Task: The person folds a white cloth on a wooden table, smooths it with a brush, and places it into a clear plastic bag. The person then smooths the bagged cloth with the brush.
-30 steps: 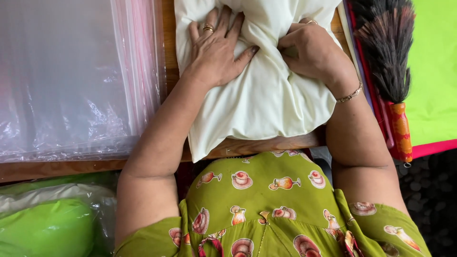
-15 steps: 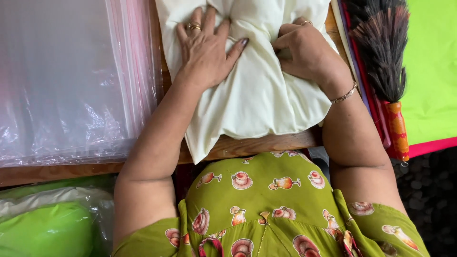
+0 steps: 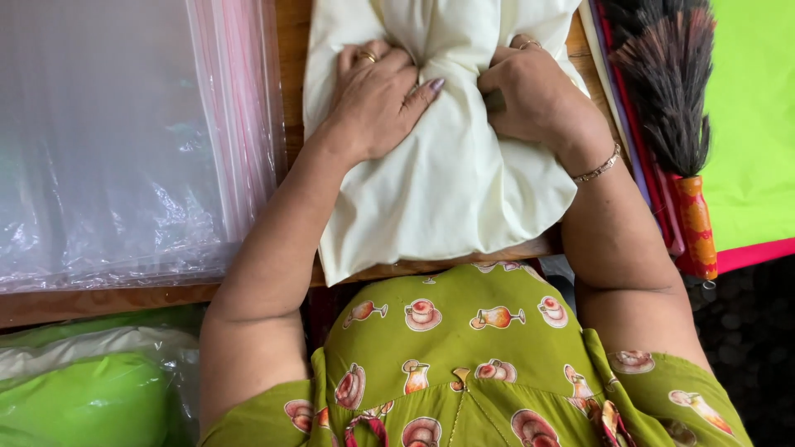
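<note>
While each hand, left hand [image 3: 374, 99] and right hand [image 3: 530, 93], clamps cream cloth [image 3: 451, 178], plastic bags [image 3: 124, 141] (clear) and a duster [image 3: 672, 108] flank it.

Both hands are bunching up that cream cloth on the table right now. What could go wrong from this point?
1. The cream fabric bundle overhangs the wooden table edge toward the body; it might slide off while being pressed.
2. The dark feather duster with the orange handle lies just beside the right hand; an elbow swing could knock it.
3. The left hand works beside the stack of clear plastic bags, which could shift if bumped.
</note>
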